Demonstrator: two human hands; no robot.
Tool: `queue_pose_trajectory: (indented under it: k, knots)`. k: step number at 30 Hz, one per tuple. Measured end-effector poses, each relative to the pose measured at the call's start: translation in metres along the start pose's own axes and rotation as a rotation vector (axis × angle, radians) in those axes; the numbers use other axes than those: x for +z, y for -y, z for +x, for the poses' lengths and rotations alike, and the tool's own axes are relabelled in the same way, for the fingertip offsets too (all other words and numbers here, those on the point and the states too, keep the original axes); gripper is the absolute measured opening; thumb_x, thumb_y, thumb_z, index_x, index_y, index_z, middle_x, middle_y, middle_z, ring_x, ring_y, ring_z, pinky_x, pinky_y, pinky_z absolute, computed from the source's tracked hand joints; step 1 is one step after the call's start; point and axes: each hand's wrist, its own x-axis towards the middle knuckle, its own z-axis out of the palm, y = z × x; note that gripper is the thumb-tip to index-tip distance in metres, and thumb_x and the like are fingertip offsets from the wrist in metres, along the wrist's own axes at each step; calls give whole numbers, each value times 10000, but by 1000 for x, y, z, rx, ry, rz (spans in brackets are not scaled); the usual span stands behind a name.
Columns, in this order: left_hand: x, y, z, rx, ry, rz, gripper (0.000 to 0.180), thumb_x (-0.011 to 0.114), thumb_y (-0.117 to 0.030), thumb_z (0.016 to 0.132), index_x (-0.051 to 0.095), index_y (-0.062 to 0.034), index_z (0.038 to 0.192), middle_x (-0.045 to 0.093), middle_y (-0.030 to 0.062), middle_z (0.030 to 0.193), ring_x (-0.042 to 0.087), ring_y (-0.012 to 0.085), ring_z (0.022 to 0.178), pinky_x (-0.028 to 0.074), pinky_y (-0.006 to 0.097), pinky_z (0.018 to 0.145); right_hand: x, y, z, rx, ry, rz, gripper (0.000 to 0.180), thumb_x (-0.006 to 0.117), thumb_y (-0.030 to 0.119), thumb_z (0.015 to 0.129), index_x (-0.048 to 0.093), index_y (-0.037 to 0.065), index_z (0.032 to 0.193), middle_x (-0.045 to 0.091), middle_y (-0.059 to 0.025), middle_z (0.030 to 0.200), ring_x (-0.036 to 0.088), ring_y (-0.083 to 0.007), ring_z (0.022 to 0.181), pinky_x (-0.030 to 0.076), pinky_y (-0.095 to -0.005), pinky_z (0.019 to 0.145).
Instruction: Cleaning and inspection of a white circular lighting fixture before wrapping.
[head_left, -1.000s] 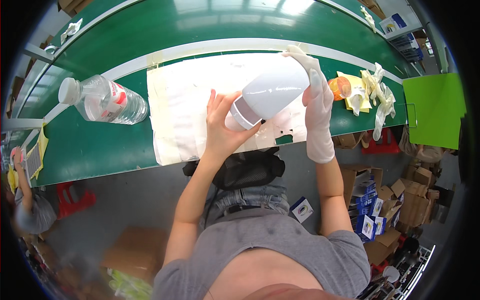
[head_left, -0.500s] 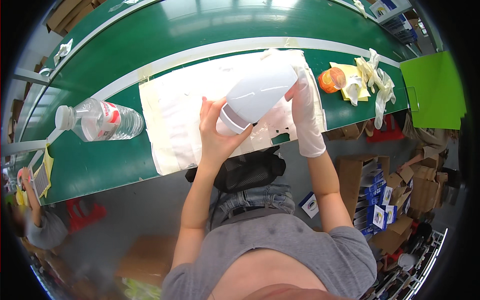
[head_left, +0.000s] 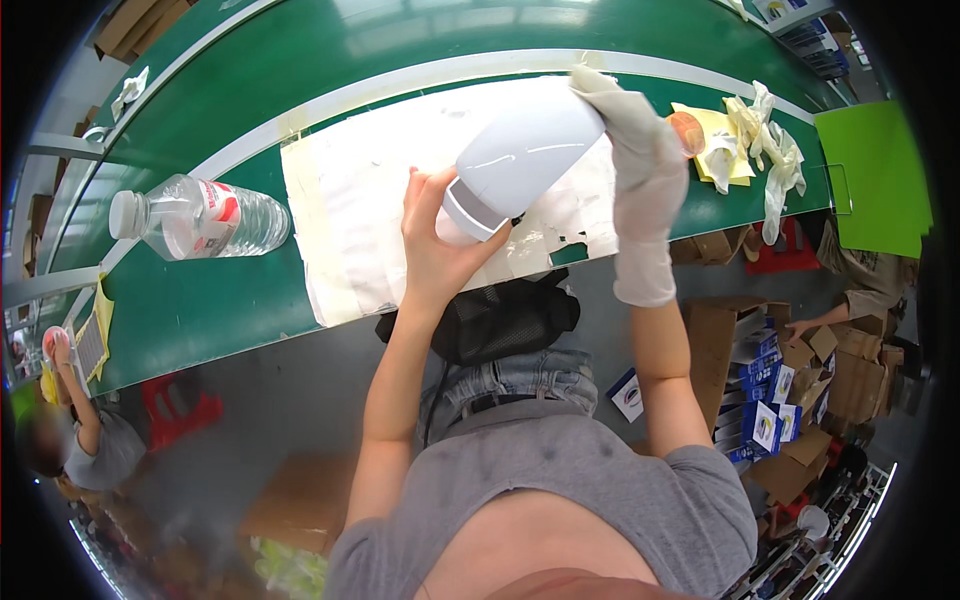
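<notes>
A smooth white plastic housing (head_left: 535, 150), long and rounded with an opening at its near-left end, is held tilted above the covered bench. My bare left hand (head_left: 440, 235) grips that near-left end, thumb on one side and fingers on the other. My right hand (head_left: 640, 150), in a white glove, lies bent over the far right end, its fingertips touching the edge. Its thumb is hidden. Beneath the housing, a pale taped sheet (head_left: 350, 200) with torn, dark-spotted patches covers the green bench.
A large clear bottle (head_left: 205, 218) lies on its side at the left. Right of the sheet are an orange round item (head_left: 687, 132), a yellow cloth (head_left: 715, 125) and crumpled gloves (head_left: 780, 170). Cartons with blue-white boxes (head_left: 760, 400) stand lower right. Another person (head_left: 100, 435) works far left.
My right hand has shifted from along the housing's right side up over its far end. My left hand keeps its grip, and the housing stays nearly in place.
</notes>
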Motion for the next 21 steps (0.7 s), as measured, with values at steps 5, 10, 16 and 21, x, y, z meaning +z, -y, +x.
queue_pose_trajectory:
  k: [5, 10, 16, 21]
  knots:
    - [0, 0, 0, -3, 3, -10, 536, 835, -118, 614, 606, -57, 1095, 627, 81, 951, 590, 283, 904, 315, 526, 1073, -25, 6, -27, 652, -596, 1085, 483, 309, 168, 969, 450, -151, 1302, 528, -272, 1327, 507, -416, 1253, 399, -526, 1113]
    - [-2, 1, -1, -8, -13, -20, 540, 839, -121, 611, 613, -63, 1098, 613, 77, 947, 568, 279, 922, 369, 485, 1014, -1, 18, -41, 557, -596, 1152, 429, 326, 123, 968, 449, -161, 1266, 530, -275, 1301, 530, -396, 1223, 397, -535, 1112]
    - [1, -1, -2, -42, -29, -59, 542, 844, -122, 587, 621, -71, 1078, 587, 78, 952, 532, 276, 935, 415, 427, 872, 46, 15, -55, 13, -288, -48, 391, 338, 144, 995, 508, -139, 1204, 582, -227, 1238, 560, -322, 1174, 434, -424, 1044]
    - [0, 5, -3, -46, -24, -44, 548, 842, -116, 574, 619, -77, 1072, 573, 85, 954, 527, 289, 937, 417, 425, 862, 58, 20, -50, -404, 332, -761, 307, 536, 141, 840, 630, -57, 1056, 656, -187, 982, 637, -352, 923, 500, -439, 862]
